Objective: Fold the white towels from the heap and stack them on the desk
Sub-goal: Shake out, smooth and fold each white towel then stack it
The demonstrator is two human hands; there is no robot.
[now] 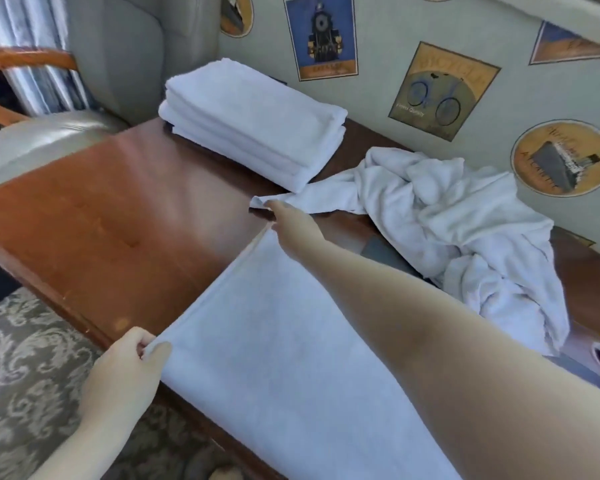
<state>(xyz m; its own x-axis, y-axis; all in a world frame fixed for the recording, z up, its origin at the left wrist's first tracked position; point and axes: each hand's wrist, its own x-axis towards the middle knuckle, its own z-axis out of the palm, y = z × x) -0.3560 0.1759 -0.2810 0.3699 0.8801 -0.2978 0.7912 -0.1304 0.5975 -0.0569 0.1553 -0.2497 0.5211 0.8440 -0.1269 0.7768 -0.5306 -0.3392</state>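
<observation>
- I see a glossy brown wooden desk (118,209) as landmark.
- Flat white terry towel (274,358) lies across its near edge.
- Crumpled white towel heap (465,230) at its right.
- Folded white towel stack (253,123) at its back.
- Left hand (125,362) pinches the flat towel's near corner.
- Right hand (291,221) grips its far corner.

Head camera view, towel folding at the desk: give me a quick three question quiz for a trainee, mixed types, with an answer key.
1. True or false: the stack of folded towels sits nearer the person than the flat towel.
2. Which corner of the flat towel does the left hand pinch?
A. near left
B. far left
C. far right
3. Fill in: the right hand grips the towel's far left corner, close beside a stray tip of the crumpled ____.

Key
1. False: it sits at the far edge of the desk, by the wall.
2. A
3. heap
</observation>
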